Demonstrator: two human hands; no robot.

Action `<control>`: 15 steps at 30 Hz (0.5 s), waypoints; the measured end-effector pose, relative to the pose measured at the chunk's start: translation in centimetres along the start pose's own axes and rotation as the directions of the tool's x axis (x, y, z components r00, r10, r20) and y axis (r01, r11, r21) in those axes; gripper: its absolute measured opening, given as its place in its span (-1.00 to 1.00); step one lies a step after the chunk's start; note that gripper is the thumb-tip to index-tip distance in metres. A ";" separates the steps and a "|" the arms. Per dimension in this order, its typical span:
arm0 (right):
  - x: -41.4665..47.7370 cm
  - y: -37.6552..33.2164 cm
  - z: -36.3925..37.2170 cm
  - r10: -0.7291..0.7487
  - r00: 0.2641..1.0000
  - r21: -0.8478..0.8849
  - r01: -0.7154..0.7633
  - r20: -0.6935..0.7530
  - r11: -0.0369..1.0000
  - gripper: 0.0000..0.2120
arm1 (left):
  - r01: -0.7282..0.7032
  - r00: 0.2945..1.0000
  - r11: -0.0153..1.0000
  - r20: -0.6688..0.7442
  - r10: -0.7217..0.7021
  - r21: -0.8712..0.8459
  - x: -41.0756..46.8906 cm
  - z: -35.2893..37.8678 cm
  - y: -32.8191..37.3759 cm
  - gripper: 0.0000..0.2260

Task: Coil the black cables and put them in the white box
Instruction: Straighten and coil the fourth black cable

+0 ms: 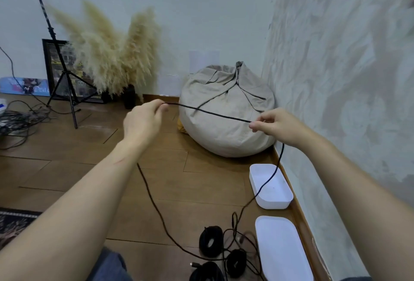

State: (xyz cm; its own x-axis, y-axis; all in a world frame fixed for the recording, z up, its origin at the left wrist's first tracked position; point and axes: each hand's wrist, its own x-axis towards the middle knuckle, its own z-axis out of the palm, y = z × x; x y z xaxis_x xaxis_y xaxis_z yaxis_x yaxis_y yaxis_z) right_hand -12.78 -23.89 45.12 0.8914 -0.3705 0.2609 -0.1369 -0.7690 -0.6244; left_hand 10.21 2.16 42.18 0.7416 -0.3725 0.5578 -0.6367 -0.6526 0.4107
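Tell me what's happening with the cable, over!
Left grip, right grip both pinching black cable, stretched between them. Slack trails to floor past white box; no coil inside. Nothing blocking the box.

The left hand [143, 121] and the right hand [277, 125] are bare, and so are both long arms; a thin, short scratch mark [121, 160] runs slantwise across the left forearm [94, 182] near the wrist; a leg in soft blue-grey denim trousers [109, 265] shows at the bottom edge; a small bit of dark cloth [356, 278] peeks in under the right arm.
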 end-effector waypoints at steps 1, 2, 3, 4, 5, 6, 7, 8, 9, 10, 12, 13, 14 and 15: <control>-0.2 0.3 -0.2 0.008 1.000 -0.010 -0.008 0.002 1.000 -0.78 | 0.061 0.997 0.998 0.036 -0.062 0.027 0.1 0.2 -0.8 -0.75; -0.3 0.4 -0.2 0.011 1.000 -0.014 -0.011 0.011 1.000 -0.78 | 0.085 0.993 0.996 0.085 -0.087 0.020 0.2 0.4 -1.1 -0.74; -0.3 0.3 0.0 0.012 1.000 -0.021 -0.011 0.024 1.000 -0.79 | 0.067 0.987 0.998 0.147 -0.066 -0.002 0.1 0.6 -0.8 -0.69; -0.2 0.0 0.4 0.004 0.999 -0.029 -0.003 0.039 1.000 -0.79 | 0.000 0.980 0.999 0.198 0.008 -0.041 -0.1 0.7 0.0 -0.59; -0.1 -0.4 0.9 -0.005 0.999 -0.029 0.006 0.048 1.000 -0.79 | -0.102 0.965 0.991 0.233 0.121 -0.091 -0.5 1.0 1.2 -0.49; 0.1 -0.9 1.3 -0.018 0.998 -0.018 0.019 0.056 1.000 -0.79 | -0.214 0.935 0.965 0.253 0.247 -0.152 -1.1 1.3 2.8 -0.46; 0.3 -1.5 1.9 -0.029 0.998 -0.005 0.029 0.064 1.000 -0.79 | -0.302 0.896 0.927 0.267 0.356 -0.223 -1.9 1.7 4.6 -0.50; 0.6 -2.0 2.3 -0.044 0.996 0.006 0.044 0.071 0.999 -0.79 | -0.359 0.858 0.887 0.270 0.436 -0.291 -2.8 1.9 6.4 -0.57; 0.7 -2.3 2.7 -0.061 0.995 0.007 0.061 0.079 0.998 -0.78 | -0.374 0.836 0.857 0.270 0.477 -0.355 -3.6 2.3 7.7 -0.66; 0.8 -2.5 3.1 -0.082 0.993 -0.004 0.083 0.085 0.997 -0.78 | -0.347 0.835 0.836 0.265 0.482 -0.425 -4.3 2.5 8.7 -0.74; 0.9 -2.3 3.5 -0.113 0.989 -0.030 0.116 0.096 0.993 -0.77 | -0.265 0.853 0.821 0.274 0.444 -0.505 -4.6 2.8 9.2 -0.87; 0.8 -2.1 3.6 -0.116 0.987 -0.023 0.119 0.109 0.993 -0.77 | -0.261 0.857 0.834 0.282 0.432 -0.486 -4.5 2.9 9.0 -0.90; 0.7 -2.0 3.6 -0.116 0.985 0.000 0.117 0.125 0.993 -0.78 | -0.270 0.862 0.856 0.286 0.419 -0.441 -4.2 2.8 8.7 -0.91; 0.6 -1.8 3.4 -0.106 0.985 0.031 0.103 0.138 0.994 -0.78 | -0.279 0.875 0.881 0.276 0.397 -0.382 -4.0 2.8 8.3 -0.91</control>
State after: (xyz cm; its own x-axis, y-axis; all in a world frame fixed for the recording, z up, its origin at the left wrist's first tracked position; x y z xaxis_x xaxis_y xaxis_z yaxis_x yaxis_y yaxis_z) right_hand -10.58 -20.93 43.95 0.9518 -0.2117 0.2218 -0.0312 -0.7865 -0.6168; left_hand 2.54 -3.64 41.40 0.4544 -0.7671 0.4528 -0.8488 -0.2186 0.4814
